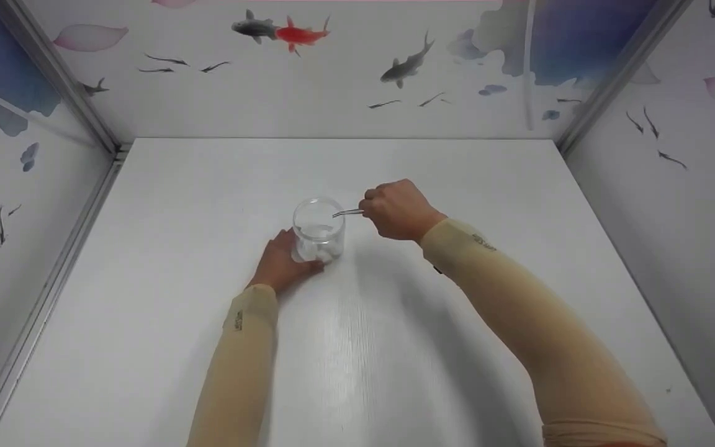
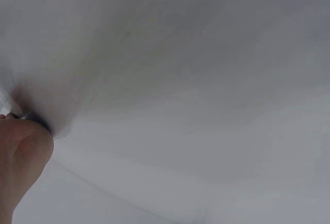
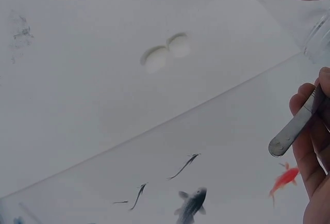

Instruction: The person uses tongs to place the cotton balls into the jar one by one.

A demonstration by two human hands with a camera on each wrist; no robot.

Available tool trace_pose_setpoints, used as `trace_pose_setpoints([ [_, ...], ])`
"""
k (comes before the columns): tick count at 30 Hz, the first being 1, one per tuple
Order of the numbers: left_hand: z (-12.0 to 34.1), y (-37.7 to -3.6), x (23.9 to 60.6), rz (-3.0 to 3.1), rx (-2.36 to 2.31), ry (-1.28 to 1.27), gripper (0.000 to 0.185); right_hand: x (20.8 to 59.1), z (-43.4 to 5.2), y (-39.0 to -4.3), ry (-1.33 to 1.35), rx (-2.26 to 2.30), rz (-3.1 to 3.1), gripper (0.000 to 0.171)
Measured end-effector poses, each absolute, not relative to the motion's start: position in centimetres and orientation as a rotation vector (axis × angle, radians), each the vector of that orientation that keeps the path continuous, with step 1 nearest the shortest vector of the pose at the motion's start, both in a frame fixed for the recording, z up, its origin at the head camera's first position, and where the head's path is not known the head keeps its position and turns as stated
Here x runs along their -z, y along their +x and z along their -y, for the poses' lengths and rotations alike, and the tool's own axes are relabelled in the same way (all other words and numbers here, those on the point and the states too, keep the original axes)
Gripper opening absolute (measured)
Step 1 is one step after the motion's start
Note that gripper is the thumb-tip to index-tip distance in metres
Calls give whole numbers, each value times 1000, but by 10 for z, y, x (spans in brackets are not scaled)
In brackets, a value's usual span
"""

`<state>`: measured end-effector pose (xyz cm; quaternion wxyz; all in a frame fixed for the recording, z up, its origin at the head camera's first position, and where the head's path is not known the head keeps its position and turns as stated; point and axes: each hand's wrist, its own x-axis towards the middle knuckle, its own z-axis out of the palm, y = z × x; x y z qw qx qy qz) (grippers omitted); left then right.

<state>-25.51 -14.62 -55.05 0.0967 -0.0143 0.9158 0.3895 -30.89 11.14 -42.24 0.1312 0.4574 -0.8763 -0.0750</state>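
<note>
Now the left hand (image 1: 280, 266) grips a jar (image 1: 320, 232) while the right hand (image 1: 400, 210) pinches tweezers (image 1: 349, 212).

Jar (image 1: 319, 233) on table (image 1: 345, 360), left hand (image 1: 282, 264) at its left, right hand (image 1: 401, 211) with tweezers (image 1: 350, 212) rightward

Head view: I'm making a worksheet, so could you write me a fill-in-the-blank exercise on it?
The left hand grips a clear jar whose pieces are coloured ____.
The right hand holds metal ____.
On the back wall, one printed ____ is red.

Missing words: white; tweezers; fish.
</note>
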Motion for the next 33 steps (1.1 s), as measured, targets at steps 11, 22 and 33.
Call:
trace_pose_setpoints([
  [11,147,-255,550,-2729,-1148,-31,107,422,-114,-310,1323,218,2561,13],
  [22,147,-254,549,-2690,-1181,-54,108,421,-127,-313,1326,183,2490,10],
  [33,147,-253,547,-2718,-1193,3,103,437,-179,-326,1208,152,2608,9],
])
